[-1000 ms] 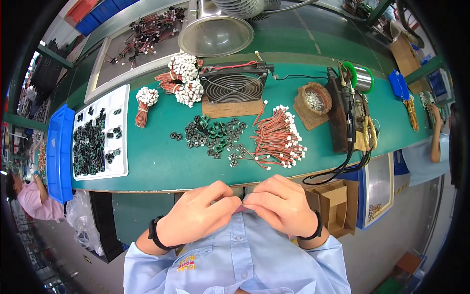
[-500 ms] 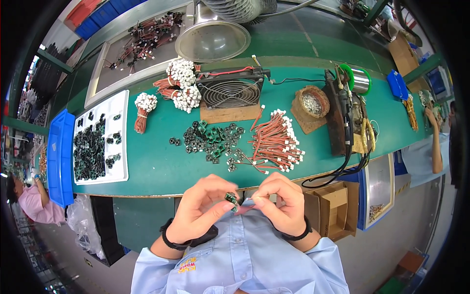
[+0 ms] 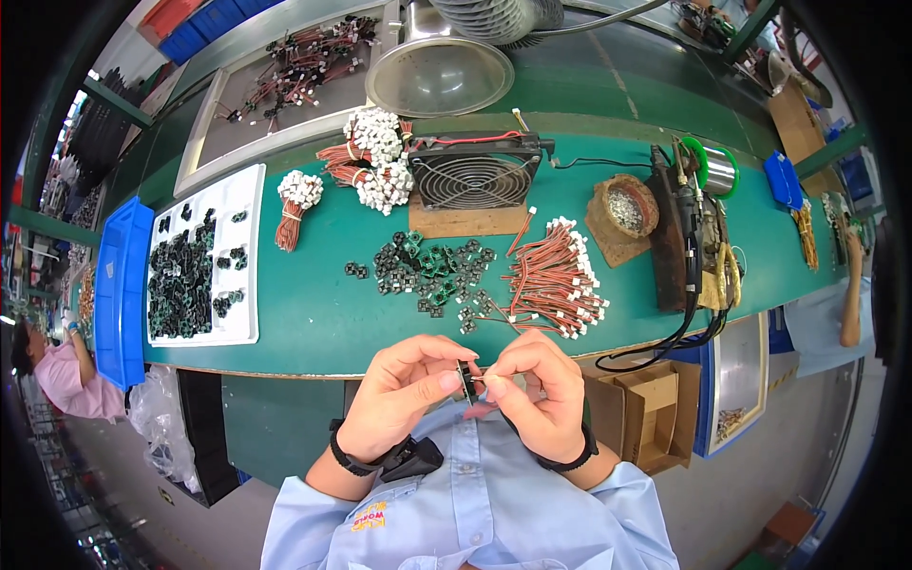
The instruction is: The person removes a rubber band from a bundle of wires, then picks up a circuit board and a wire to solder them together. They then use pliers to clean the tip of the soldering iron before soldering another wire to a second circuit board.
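Note:
Close to my chest, just off the table's near edge, my left hand (image 3: 404, 391) pinches a small dark circuit board (image 3: 466, 383) between thumb and fingertips. My right hand (image 3: 543, 392) is closed at the board's right face, its thumb and forefinger gripping a thin wire (image 3: 482, 378) whose tip meets or nearly meets the board. Most of the wire is hidden by the fingers. Beyond my hands lies a loose pile of small dark and green boards (image 3: 427, 269). To its right, red-and-brown wire leads with white connectors (image 3: 556, 280) are fanned out.
A white tray of boards (image 3: 252, 285) stands at the left beside a blue bin (image 3: 123, 294). Bundled leads (image 3: 382, 185) lie next to a black fan (image 3: 475, 180). At the right are a bowl (image 3: 622, 207), a solder spool (image 3: 711, 169) and black cables. Co-workers sit at both sides.
My hands have come together: the right hand's wire now reaches the board, which has turned edge-on in my left fingers. The whole view has shifted slightly.

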The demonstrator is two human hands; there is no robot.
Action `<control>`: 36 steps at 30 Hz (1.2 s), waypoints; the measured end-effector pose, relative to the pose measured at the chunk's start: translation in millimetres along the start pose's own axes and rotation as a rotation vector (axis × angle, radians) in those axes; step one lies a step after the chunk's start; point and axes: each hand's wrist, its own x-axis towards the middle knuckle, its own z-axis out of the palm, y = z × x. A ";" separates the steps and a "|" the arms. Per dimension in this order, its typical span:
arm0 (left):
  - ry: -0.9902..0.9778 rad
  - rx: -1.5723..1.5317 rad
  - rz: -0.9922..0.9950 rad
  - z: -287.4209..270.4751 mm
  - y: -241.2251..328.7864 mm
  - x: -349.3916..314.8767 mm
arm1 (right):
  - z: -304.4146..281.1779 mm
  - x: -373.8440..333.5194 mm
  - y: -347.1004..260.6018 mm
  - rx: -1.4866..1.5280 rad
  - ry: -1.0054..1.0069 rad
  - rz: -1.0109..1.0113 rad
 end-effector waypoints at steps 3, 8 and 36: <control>-0.014 -0.025 0.008 -1.8 -1.0 -1.1 | 1.1 -0.3 -0.8 -0.046 -0.015 -0.043; -0.031 -0.045 -0.016 -2.4 -2.9 -1.1 | 0.7 0.4 -3.6 -0.132 -0.012 -0.132; -0.139 -0.026 0.044 -7.4 -6.7 1.6 | -3.9 -0.5 -6.5 -0.172 -0.050 -0.160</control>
